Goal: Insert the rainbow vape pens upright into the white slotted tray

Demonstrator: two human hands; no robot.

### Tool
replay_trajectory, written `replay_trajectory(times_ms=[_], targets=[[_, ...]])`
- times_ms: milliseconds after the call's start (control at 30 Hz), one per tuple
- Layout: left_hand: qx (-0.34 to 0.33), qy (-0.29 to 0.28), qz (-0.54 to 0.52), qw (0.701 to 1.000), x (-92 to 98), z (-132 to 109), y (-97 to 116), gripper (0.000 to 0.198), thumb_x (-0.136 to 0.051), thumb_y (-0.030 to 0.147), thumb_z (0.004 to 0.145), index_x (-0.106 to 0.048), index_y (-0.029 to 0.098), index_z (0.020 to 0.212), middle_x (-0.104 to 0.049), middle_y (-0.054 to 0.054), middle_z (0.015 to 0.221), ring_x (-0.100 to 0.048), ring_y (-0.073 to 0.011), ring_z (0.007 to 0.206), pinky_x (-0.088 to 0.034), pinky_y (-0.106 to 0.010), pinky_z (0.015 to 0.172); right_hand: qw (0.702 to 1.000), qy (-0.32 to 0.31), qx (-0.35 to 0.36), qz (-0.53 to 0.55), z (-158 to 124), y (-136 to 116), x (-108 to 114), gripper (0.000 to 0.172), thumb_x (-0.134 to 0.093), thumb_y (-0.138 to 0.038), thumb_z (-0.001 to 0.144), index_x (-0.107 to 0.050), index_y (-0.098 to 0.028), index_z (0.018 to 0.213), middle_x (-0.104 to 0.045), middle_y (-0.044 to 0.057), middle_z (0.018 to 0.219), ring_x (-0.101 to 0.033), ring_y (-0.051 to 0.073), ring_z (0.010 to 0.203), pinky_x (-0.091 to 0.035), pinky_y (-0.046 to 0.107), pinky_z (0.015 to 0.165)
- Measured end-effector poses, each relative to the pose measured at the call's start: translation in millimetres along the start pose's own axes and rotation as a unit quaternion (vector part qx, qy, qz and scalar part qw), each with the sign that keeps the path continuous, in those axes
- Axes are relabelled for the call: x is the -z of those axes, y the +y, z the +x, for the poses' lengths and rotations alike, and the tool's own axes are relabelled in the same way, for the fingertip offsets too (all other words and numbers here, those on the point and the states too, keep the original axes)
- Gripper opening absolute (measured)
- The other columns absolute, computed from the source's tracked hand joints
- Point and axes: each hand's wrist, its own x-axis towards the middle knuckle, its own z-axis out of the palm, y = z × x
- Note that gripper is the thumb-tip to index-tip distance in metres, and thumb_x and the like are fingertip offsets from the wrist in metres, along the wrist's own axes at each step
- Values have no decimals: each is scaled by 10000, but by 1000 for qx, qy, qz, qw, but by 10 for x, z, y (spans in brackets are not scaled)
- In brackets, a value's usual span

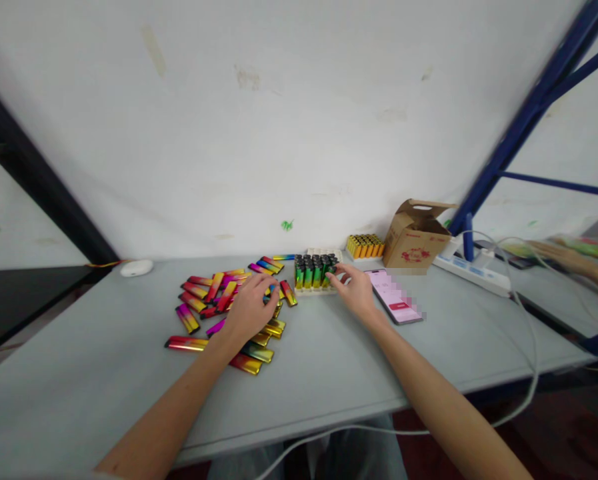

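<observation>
My left hand [253,305] is over the right part of a loose pile of shiny red, yellow and purple tubes [193,301]. Its fingers are bent around a small piece with a blue end, mostly hidden by the hand. My right hand [353,288] touches the right edge of a block of upright green and black cylinders [311,273], which stand in rows in a pale tray [306,292]. Its thumb and fingers close on one cylinder at the block's front right corner. Gold tubes [273,328] lie just right of my left wrist.
Right of the block lie a phone [397,300] and a tray of yellow cylinders [365,247]. An open cardboard box [415,240], a power strip [471,272] and a white cable [533,333] are farther right. A white case [137,268] sits at the back left.
</observation>
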Motion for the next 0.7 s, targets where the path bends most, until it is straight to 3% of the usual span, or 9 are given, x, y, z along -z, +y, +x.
replay_trajectory(times_ms=[333,567,700], targets=[[3,3,-10,1000,8,4,7,195,-449,275,886,-626,197,910,-653,-85,977,-597,-240,992,-477,-419,937,999,7,20,44,-6,53,-32,370,-600,-356,823,-635,-181,1147,-716,67,924,-621,175,650,-506,331,676],[1,7,-17,1000,15,4,8,202,-446,285,892,-624,191,910,-651,-88,978,-595,-242,995,-475,-418,939,997,54,38,29,21,36,44,231,-551,-327,855,-694,-200,983,-683,79,983,-601,185,709,-493,324,653],[3,1,-8,1000,10,2,-1,206,-443,280,897,-623,183,923,-649,-94,989,-590,-247,1000,-470,-426,941,996,65,64,-9,20,46,56,211,-583,-303,838,-727,-211,963,-629,93,1055,-595,213,828,-499,366,779]])
